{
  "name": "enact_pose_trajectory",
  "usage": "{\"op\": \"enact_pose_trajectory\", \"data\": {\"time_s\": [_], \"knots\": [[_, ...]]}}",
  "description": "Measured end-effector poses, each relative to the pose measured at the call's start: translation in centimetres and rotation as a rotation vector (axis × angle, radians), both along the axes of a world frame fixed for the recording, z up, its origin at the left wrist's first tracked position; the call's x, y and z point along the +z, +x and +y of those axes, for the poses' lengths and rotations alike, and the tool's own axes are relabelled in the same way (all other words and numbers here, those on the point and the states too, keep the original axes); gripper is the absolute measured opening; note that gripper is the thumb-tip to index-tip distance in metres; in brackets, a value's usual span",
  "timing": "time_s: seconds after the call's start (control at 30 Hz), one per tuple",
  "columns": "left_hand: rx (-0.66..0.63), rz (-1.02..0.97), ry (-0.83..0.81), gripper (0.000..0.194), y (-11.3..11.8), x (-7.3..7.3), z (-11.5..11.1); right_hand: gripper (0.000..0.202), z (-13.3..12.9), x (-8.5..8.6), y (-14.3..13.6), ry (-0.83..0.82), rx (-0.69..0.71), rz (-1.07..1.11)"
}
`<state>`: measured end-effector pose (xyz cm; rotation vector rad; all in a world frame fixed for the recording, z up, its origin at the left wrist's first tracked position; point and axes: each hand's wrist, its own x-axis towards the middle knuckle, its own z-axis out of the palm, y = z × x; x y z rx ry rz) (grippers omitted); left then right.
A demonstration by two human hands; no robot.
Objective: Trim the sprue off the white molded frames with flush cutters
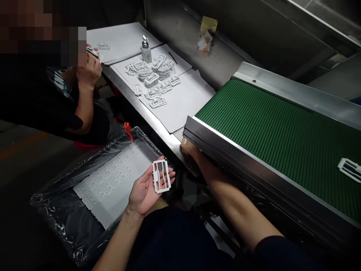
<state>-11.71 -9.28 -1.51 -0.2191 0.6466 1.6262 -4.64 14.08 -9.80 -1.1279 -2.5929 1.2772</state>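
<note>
My left hand is palm up with a white rectangular slotted frame lying across its palm and fingers. Low in front, it is above the near edge of the lined tray. My right hand reaches to the table edge beside the conveyor's near corner; its fingers are mostly hidden there, and what they hold, if anything, cannot be made out. Several similar white frames lie in loose piles on the white sheets. Another white frame rests on the green conveyor belt at the far right.
A black-plastic-lined tray at lower left holds a sheet of white parts. A pump bottle stands behind the piles. At the left, a person's hand holds white pieces. The conveyor's metal side rail runs along my right forearm.
</note>
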Motion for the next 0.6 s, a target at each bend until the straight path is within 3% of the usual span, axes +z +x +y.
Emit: {"op": "enact_pose_trajectory", "data": {"time_s": [0.1,0.17,0.27,0.37,0.47,0.6], "knots": [[-0.041,0.004,0.01,0.045,-0.3,-0.4,0.5,0.025,-0.3,-0.8,0.8,-0.122,-0.161,-0.09],[-0.064,-0.002,0.01,0.044,-0.4,-0.7,1.0,0.022,-1.9,-0.8,2.5,-0.226,-0.237,-0.099],[-0.114,-0.006,-0.029,0.04,-0.4,-1.1,2.0,0.021,-6.4,0.2,6.6,-0.381,-0.305,-0.04],[-0.217,0.011,-0.12,0.035,0.1,-1.4,2.8,0.034,-11.6,2.6,10.9,-0.451,-0.374,0.03],[-0.448,0.047,-0.224,0.031,1.8,-1.3,3.2,0.025,-14.5,5.2,13.7,-0.416,-0.411,0.103],[-0.892,0.176,-0.177,0.028,5.1,-1.1,3.0,0.024,-14.3,8.1,15.1,-0.515,-0.303,0.241]]}}
